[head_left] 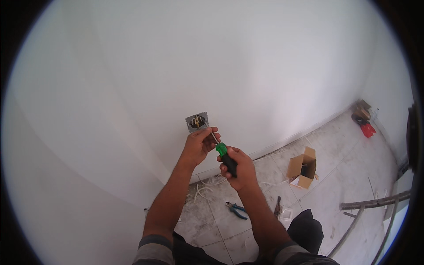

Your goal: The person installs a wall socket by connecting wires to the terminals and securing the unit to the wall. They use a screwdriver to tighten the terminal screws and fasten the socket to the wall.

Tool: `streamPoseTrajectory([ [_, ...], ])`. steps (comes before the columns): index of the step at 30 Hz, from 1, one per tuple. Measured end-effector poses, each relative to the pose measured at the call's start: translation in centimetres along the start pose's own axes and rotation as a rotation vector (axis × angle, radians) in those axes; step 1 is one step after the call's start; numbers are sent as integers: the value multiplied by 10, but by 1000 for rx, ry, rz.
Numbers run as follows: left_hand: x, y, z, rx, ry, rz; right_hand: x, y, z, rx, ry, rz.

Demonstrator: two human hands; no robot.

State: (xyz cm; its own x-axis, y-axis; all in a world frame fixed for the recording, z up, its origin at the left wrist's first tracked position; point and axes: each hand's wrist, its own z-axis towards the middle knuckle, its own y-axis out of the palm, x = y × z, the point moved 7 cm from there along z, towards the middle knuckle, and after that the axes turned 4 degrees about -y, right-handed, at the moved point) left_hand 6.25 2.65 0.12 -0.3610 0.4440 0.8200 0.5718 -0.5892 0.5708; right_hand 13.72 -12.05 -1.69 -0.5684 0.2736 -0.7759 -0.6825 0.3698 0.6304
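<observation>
Steadying a socket insert (197, 121) at the white wall (132, 79) with left hand (201, 143) pinching it, right hand (236, 168) clenched around green-handled screwdriver (225, 157), tip angled toward the terminals.

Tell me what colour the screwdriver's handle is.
Green and black, seen in the head view: the screwdriver is gripped by the right hand.

Bright, even daylight, strongest at upper right, where the white wall (265, 57) washes out near glare. Wall dims to grey at lower left. Soft, faint shadows only. Heavy fisheye: black vignette rings the frame, the skirting line bows. Centre reasonably sharp; floor (353, 150) clutter at right rim is soft, smeared.
</observation>
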Motion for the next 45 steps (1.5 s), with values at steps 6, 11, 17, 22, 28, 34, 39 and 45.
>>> streamPoseTrajectory([
  [6,7,-3,-2,39,23,98,-37,24,-27,67,-625,-775],
  [11,7,-4,0,72,22,128,-27,28,-21,40,-709,-732],
  [17,9,-3,-2,95,45,123,-14,17,-19,44,5,3],
  [22,9,-5,2,86,53,139,-17,12,-9,53,-549,-773],
  [28,26,-1,-21,141,75,426,2,19,-33,90,-522,-679],
  [34,41,-31,-27,164,133,515,12,31,-31,22,-505,-659],
  [39,42,-29,-27,200,135,524,18,33,-30,54,-521,-678],
  [45,37,-36,-23,158,139,476,19,34,-33,57,-553,-720],
])
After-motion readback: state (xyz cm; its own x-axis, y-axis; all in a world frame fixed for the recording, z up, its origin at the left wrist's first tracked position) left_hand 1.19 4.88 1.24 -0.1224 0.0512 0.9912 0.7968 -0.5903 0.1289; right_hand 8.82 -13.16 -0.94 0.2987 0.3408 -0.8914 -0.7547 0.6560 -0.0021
